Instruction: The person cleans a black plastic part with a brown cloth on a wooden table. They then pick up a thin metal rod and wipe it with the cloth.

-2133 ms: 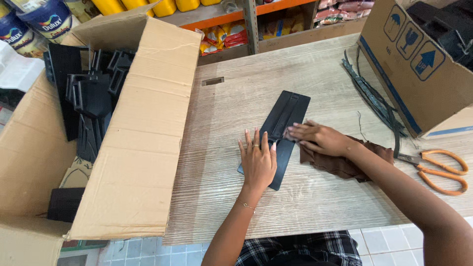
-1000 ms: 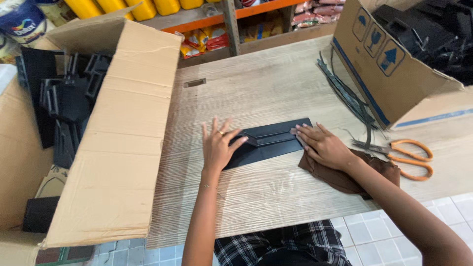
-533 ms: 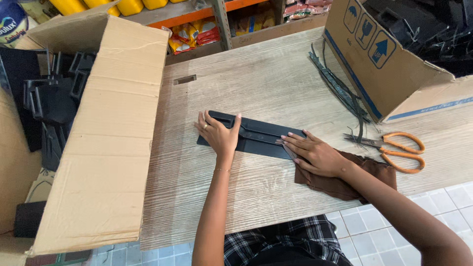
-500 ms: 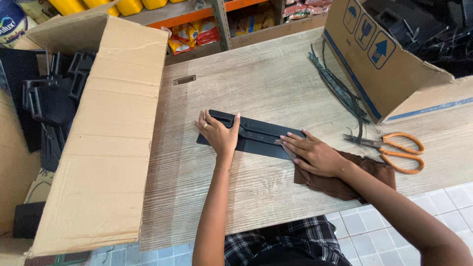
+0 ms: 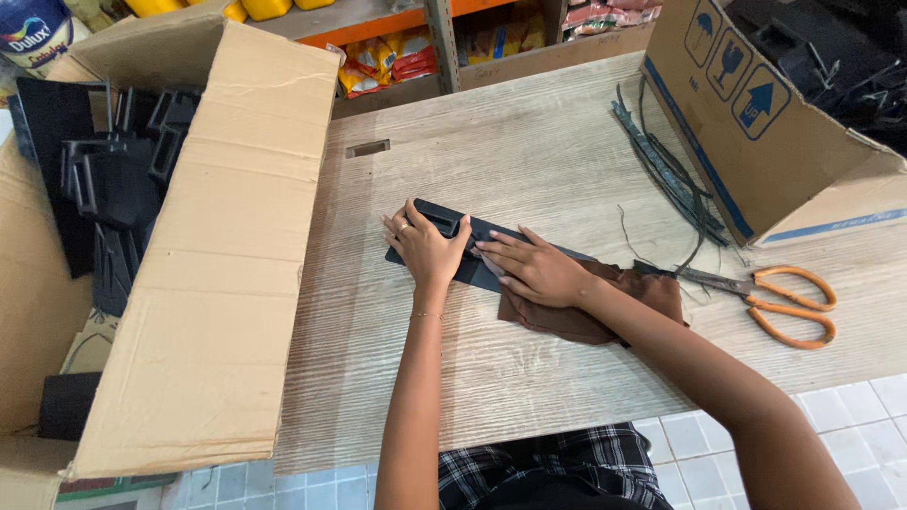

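Note:
A long flat black plastic part (image 5: 436,215) lies across the wooden table (image 5: 529,151). My left hand (image 5: 425,250) presses flat on its left end, fingers spread over it. My right hand (image 5: 531,269) lies palm down on a brown cloth (image 5: 576,316), pressing the cloth onto the middle of the black part. The cloth covers the part's right end.
A large open cardboard box (image 5: 227,246) with several black plastic parts (image 5: 104,189) stands at the left. A second box (image 5: 756,113) with black parts sits at the back right. Orange-handled scissors (image 5: 784,302) and black trimmed strips (image 5: 666,175) lie to the right. Shelves (image 5: 397,24) stand behind.
The black part was turned from lengthwise to crosswise on the table. My right hand has slid left along it with the brown cloth, toward my left hand, covering its right half.

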